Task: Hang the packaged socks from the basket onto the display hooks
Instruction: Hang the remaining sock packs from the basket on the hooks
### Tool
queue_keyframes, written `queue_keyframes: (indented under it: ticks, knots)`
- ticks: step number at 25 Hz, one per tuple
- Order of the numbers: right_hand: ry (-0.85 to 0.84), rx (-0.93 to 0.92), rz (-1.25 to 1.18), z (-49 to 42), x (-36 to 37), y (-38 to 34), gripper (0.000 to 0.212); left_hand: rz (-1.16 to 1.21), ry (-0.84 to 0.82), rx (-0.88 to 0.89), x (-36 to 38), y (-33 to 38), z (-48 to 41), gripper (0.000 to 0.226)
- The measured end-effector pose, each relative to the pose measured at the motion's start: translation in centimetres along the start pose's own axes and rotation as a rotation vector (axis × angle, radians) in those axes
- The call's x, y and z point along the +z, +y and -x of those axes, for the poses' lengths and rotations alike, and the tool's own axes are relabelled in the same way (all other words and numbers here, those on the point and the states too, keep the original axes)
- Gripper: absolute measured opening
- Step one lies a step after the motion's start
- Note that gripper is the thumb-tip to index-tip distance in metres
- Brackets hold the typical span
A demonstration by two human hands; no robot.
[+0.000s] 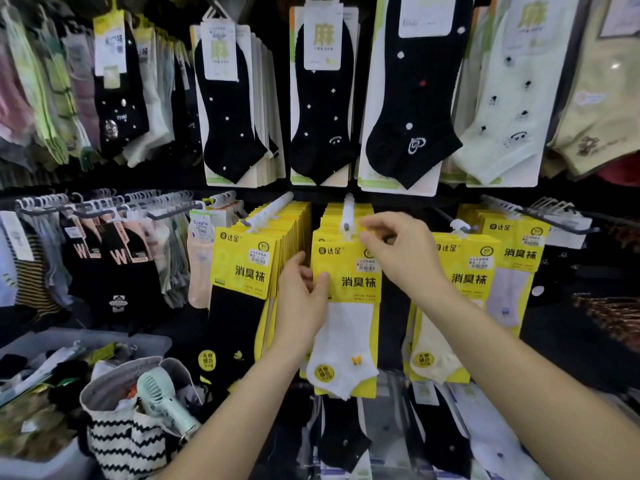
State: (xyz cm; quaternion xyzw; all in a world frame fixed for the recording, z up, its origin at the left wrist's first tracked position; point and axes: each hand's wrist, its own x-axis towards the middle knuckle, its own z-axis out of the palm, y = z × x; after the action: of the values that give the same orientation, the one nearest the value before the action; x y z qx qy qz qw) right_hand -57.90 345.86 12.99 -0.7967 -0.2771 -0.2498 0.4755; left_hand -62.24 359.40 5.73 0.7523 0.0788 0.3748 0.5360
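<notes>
A yellow-carded pack of white socks (349,306) hangs at the front of the middle display hook (347,216), in front of a stack of the same yellow packs. My left hand (301,299) grips the pack's left edge, thumb on the front of the card. My right hand (401,251) pinches the card's top right corner beside the white hook tab. The grey basket (86,341) of loose sock packs stands at the lower left.
Neighbouring hooks carry yellow packs with black socks (242,271) on the left and cream socks (464,271) on the right. Black and pale socks hang in the row above. A zigzag-patterned bag (131,441) with a mint hand fan (162,400) sits by the basket.
</notes>
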Motion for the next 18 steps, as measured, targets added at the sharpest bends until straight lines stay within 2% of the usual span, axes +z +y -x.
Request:
queue_keyframes:
  ticks: [2, 4, 7, 9, 12, 15, 18]
  knots:
    - [0.001, -0.035, 0.010, 1.9, 0.2, 0.9, 0.040, -0.149, -0.022, 0.016, 0.1, -0.5, 0.2, 0.039]
    - [-0.096, 0.001, -0.009, 4.2, 1.2, 2.0, 0.056, -0.217, -0.017, 0.012, 0.5, -0.8, 0.8, 0.042]
    - [-0.223, 0.097, -0.095, 6.3, 3.0, 3.3, 0.063, -0.064, -0.074, 0.081, 1.0, -0.6, 2.0, 0.033]
    - [-0.270, 0.126, -0.104, 7.5, 3.7, 4.3, 0.066, 0.036, -0.108, 0.098, 1.1, -0.9, 3.2, 0.036]
    - [-0.352, 0.178, -0.151, 10.8, 3.8, 6.5, 0.064, 0.018, -0.151, -0.002, 0.8, -3.7, 5.4, 0.041]
    - [-0.448, 0.478, -0.209, 16.6, 3.2, 11.3, 0.073, -0.055, -0.189, -0.185, 0.0, -8.9, 9.9, 0.044]
    - [-0.538, 0.758, -0.084, 22.9, 2.8, 17.1, 0.062, -0.193, -0.228, -0.411, 0.0, -14.0, 14.7, 0.064]
